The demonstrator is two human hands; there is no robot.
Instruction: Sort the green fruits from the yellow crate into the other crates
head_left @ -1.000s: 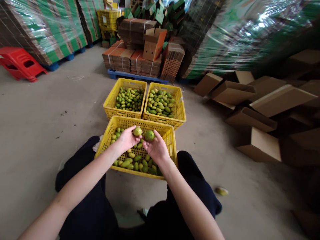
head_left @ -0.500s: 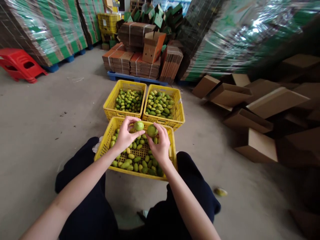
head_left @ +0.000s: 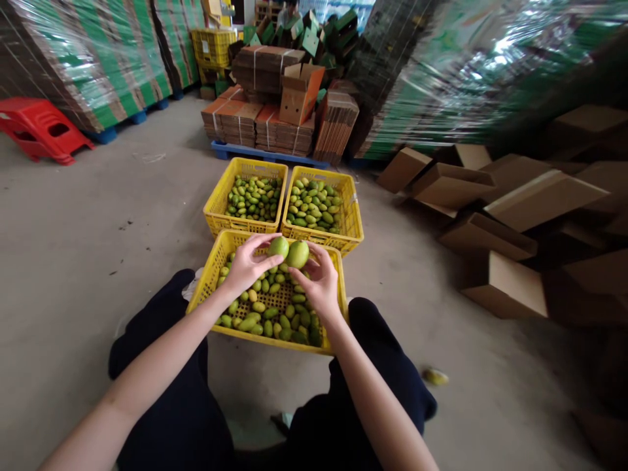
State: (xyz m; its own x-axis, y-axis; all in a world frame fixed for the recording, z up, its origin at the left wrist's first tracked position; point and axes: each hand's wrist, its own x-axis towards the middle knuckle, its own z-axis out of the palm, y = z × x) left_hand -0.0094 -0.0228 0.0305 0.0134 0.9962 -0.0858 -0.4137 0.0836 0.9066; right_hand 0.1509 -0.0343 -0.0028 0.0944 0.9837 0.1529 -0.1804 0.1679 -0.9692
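Observation:
My left hand [head_left: 245, 267] pinches a green mango [head_left: 279, 247] between thumb and fingers. Close beside it, my right hand [head_left: 321, 281] grips a second, paler green mango [head_left: 297, 254]. The two fruits are side by side and look almost in contact, held above the far part of a yellow plastic crate [head_left: 275, 344]. Inside that crate lie several loose green and yellowish mangoes, with its slotted floor showing in the middle. Behind it stand two more yellow crates, a left one [head_left: 240, 224] and a right one [head_left: 354, 226], both holding many mangoes.
Flattened cartons [head_left: 230, 121] are stacked on a blue pallet [head_left: 223, 149] behind the crates. Open cardboard boxes [head_left: 456, 186] lie heaped at right. A red stool [head_left: 46, 127] stands at left, near wrapped pallets [head_left: 112, 59]. One mango [head_left: 435, 376] lies on the floor by my right knee.
The right-hand mango has been turned and raised slightly, and more of it shows. The left-hand mango has shifted a little right, so the two fruits are closer together.

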